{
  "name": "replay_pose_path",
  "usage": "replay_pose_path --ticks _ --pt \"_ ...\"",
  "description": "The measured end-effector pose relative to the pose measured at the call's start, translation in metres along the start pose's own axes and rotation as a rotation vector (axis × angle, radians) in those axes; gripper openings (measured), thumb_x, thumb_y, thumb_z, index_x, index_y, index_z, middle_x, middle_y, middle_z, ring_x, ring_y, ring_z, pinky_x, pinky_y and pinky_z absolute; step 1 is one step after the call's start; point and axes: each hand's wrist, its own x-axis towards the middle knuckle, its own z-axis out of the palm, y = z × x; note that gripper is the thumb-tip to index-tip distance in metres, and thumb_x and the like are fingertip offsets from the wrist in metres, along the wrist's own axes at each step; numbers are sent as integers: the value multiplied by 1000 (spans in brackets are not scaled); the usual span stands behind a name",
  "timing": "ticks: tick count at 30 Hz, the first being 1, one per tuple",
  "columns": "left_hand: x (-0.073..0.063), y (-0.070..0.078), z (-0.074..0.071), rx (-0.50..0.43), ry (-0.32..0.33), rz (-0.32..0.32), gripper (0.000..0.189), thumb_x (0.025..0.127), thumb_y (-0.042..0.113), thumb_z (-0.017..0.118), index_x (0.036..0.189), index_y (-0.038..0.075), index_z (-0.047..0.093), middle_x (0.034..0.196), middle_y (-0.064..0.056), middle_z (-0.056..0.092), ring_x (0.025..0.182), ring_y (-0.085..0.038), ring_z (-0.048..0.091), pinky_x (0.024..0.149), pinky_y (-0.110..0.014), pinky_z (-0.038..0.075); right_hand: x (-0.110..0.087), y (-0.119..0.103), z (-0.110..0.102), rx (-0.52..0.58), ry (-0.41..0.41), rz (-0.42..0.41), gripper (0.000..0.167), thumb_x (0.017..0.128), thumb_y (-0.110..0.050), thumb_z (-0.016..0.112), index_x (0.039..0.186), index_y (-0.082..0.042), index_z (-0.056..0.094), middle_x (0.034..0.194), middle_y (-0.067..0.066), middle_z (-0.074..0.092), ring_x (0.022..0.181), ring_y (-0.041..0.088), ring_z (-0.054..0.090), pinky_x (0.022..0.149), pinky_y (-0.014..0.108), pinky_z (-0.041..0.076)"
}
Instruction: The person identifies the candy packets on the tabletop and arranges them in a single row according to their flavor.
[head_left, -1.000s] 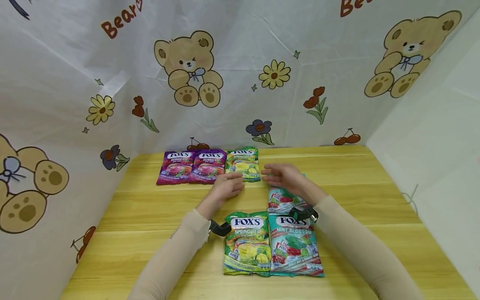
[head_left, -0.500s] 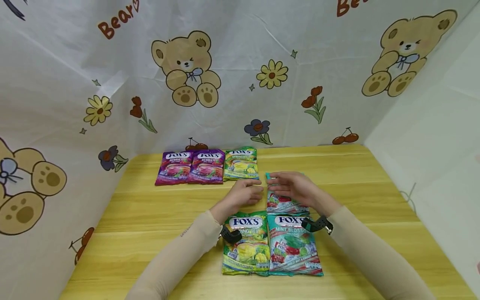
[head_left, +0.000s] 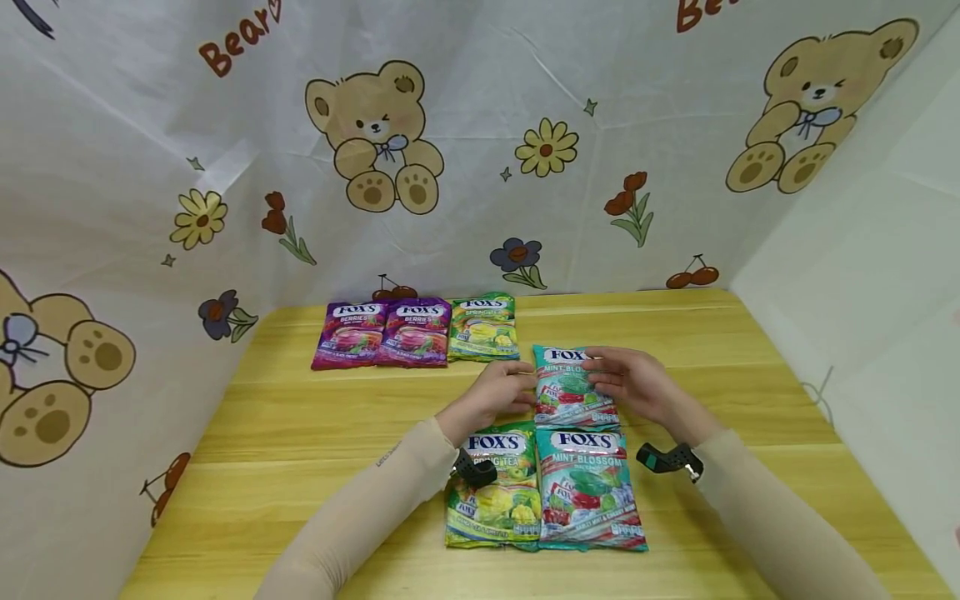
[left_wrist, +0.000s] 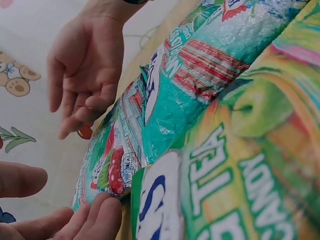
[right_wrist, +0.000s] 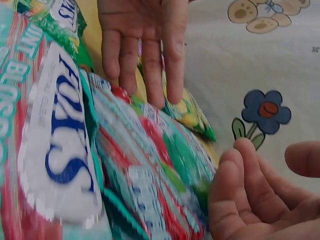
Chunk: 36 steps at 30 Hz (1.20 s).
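Nearest on the wooden surface (head_left: 285,433) lie a yellow-green plastic candy bag (head_left: 498,504), left, and a flat teal plastic candy bag (head_left: 588,492), right. Just beyond the latter lies a second teal plastic candy bag (head_left: 573,396), between the left hand (head_left: 491,396) and right hand (head_left: 641,383); both have loosely bent fingers, thumbs apart, though contact is unclear. It should be light, soft and slippery, best held by both side edges. Farther left, two purple plastic bags (head_left: 382,337) adjoin another yellow-green bag (head_left: 483,333); all contents are hidden.
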Motion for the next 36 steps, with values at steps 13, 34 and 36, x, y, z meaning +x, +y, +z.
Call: replay_pose_path --ticks 13,34,36 --pt "5 -9 -8 -6 -24 -61 48 104 19 61 149 5 51 133 -16 65 103 -27 72 93 -43 62 -14 11 -23 -67 120 87 63 112 -35 43 161 2 27 123 -2 63 109 12 63 97 26 56" --pt "-21 -14 -47 410 -116 32 42 104 26 61 140 4 62 124 -12 72 101 -25 74 95 -42 60 -53 18 23 -124 78 24 62 110 -35 50 154 7 37 126 2 65 111 18 61 92 23 55" --pt "-25 -16 -54 422 -94 31 40 105 24 61 138 4 64 126 -12 71 102 -24 74 97 -41 60 -56 20 33 -132 23 35 61 111 -33 49 153 9 36 128 4 65 112 18 62 94 24 56"
